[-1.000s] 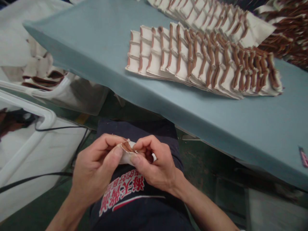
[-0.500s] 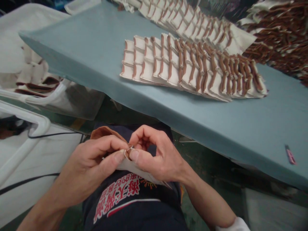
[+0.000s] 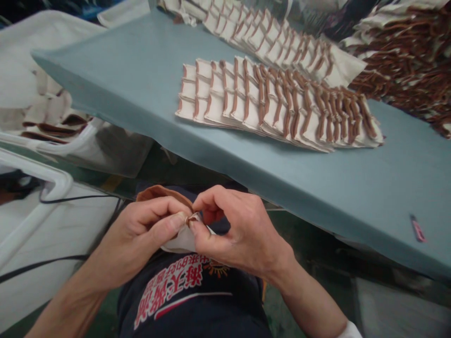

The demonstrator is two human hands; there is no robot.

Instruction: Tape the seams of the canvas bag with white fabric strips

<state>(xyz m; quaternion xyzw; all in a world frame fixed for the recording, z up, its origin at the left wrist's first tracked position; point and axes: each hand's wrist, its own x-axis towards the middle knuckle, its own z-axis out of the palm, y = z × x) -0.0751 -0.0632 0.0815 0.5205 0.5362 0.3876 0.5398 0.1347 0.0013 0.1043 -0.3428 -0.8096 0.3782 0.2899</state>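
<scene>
Close in front of my dark printed apron [image 3: 197, 305], both hands pinch one brown-and-white fabric piece [image 3: 181, 239]. My left hand [image 3: 141, 239] is closed on it, thumb and forefinger pressed at a folded corner. Thumb and forefinger of my right hand [image 3: 239, 230] grip the same corner just to the right, the fingertips of both hands nearly touching. A brown flap of the piece curves up behind my left fingers, and its white side hangs below. Part of the piece is hidden by the hands.
On the blue-covered table [image 3: 116, 70] lie overlapping rows of similar white pieces with brown edges [image 3: 275, 103]. A big brown-and-white heap [image 3: 405, 56] is at the back right. Pink-handled snips [image 3: 418, 230] lie near the right edge. White bins [image 3: 63, 145] stand left.
My right hand has shifted slightly and turned at the corner, and more of the white side now shows beneath the fingers. Both hands keep their pinch. The view has moved a little.
</scene>
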